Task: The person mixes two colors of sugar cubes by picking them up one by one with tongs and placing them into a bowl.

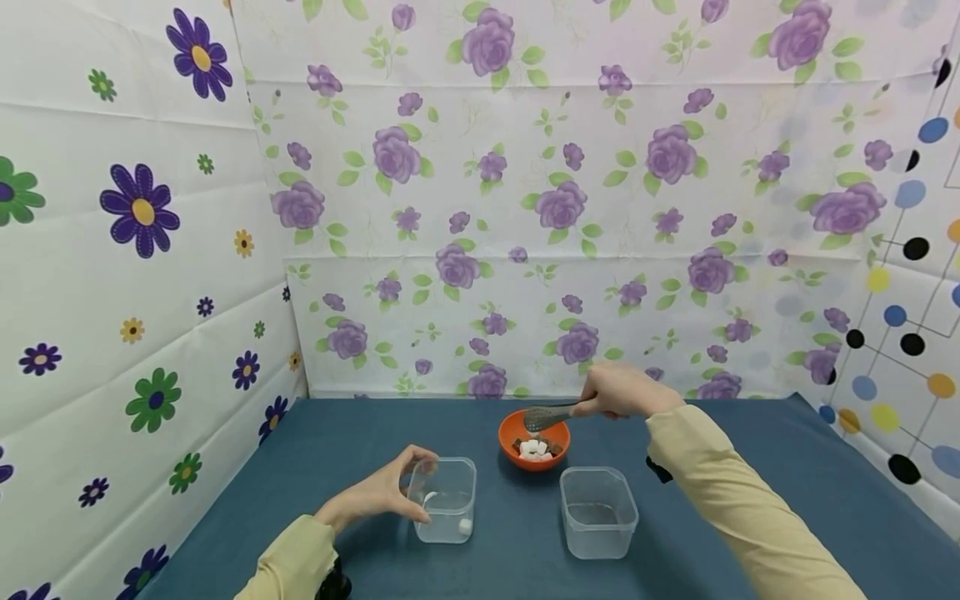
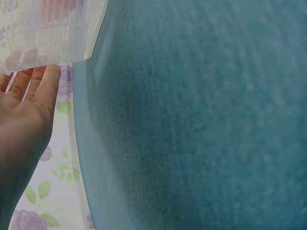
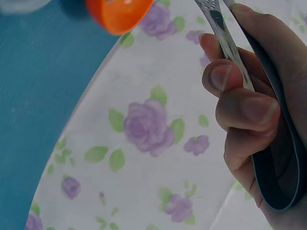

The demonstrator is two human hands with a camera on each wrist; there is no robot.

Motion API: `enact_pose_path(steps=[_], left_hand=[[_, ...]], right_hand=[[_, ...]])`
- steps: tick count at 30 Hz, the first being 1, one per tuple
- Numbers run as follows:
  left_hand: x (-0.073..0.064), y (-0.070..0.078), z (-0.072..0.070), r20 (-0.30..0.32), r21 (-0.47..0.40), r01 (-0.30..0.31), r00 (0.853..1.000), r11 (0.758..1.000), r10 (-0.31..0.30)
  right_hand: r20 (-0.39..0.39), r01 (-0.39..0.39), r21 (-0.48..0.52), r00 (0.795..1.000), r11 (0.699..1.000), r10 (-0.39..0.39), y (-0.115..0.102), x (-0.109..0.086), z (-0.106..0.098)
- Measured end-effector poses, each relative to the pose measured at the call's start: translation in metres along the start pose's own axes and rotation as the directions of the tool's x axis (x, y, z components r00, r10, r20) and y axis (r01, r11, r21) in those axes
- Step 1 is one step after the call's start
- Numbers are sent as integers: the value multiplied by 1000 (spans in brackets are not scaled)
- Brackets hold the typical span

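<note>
My left hand [image 1: 385, 490] holds the left side of a clear plastic container [image 1: 438, 531], thumb at its near side and fingers at its far side. One small white cube-like piece [image 1: 465, 527] lies in that container's near right corner. In my right hand [image 1: 622, 392] is a pair of metal tongs [image 1: 551, 416], gripped by the arms, the fingers curled round them in the right wrist view. The perforated tong head hangs over an orange bowl [image 1: 508, 454]. White chunks [image 1: 534, 448] and darker brown pieces sit in the bowl. Whether the tongs pinch a piece, I cannot tell.
A second clear container [image 1: 596, 543] stands right of the first, nearer to me than the bowl. All stand on a blue tabletop [image 1: 517, 550]. Behind it hangs a flowered white sheet [image 1: 465, 333], close to the table's far edge, with patterned sheets at both sides.
</note>
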State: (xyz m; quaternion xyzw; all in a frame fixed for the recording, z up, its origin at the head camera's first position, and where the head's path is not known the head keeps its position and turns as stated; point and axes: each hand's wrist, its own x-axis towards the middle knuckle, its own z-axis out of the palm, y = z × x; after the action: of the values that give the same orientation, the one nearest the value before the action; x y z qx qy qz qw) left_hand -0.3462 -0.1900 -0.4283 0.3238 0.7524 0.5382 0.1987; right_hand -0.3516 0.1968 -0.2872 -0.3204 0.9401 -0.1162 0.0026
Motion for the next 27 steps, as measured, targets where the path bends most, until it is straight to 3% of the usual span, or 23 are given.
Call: enact_pose_path(steps=[8, 19, 27], left_hand=[[0, 0, 0, -5, 13, 2, 1000, 1000, -2], [0, 0, 0, -3, 14, 7, 1000, 1000, -7], [0, 0, -1, -2, 19, 2, 1000, 1000, -2]], right_hand=[[0, -49, -11, 999, 999, 49, 8, -2, 5], [17, -117, -57, 993, 992, 118, 2, -2, 7], [22, -109, -43, 994, 993, 110, -1, -3, 5]])
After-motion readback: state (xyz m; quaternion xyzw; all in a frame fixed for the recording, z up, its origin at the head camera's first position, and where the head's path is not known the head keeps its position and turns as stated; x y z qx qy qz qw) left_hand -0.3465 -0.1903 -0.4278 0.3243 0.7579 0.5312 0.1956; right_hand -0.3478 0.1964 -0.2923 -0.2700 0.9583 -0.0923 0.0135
